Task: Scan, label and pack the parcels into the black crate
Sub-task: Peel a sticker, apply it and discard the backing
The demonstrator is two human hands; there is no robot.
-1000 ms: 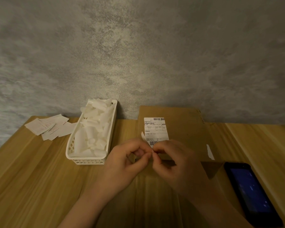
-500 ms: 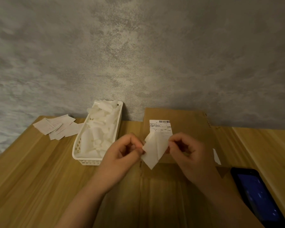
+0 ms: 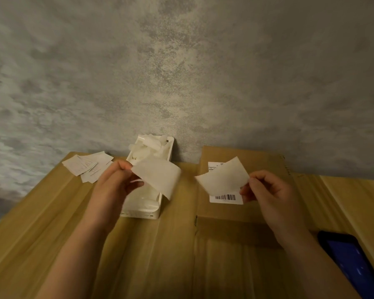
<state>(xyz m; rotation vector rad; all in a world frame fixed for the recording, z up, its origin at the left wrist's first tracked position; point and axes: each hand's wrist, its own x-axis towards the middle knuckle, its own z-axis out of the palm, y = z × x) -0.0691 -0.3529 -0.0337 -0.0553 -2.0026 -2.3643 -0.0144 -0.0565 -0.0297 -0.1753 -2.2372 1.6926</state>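
Above the wooden table (image 3: 41,229), two hands are holding separated sheets.
Left hand (image 3: 115,186) is pinching a curled white backing sheet (image 3: 158,175); right hand (image 3: 270,190) is pinching a white label sheet (image 3: 222,178) over the flat brown cardboard parcel (image 3: 257,160), beside the white plastic basket (image 3: 147,212).

Surface (image 3: 41,234): pale wood, visible grain, smooth, low sheen. Wall (image 3: 181,72): grey mottled plaster, matt, rough-looking. Box (image 3: 257,160): brown cardboard, matt, with a printed white paper label (image 3: 225,198) stuck on. Sheet (image 3: 158,175) in left hand (image 3: 115,186): thin, translucent, waxy paper, curling. Sheet (image 3: 222,176) in right hand (image 3: 270,195): white matt paper. Basket (image 3: 138,212): white plastic, slight gloss, holding waxy white scraps. Loose slips (image 3: 86,165): matt paper. Phone (image 3: 352,262): glossy black, glass screen.
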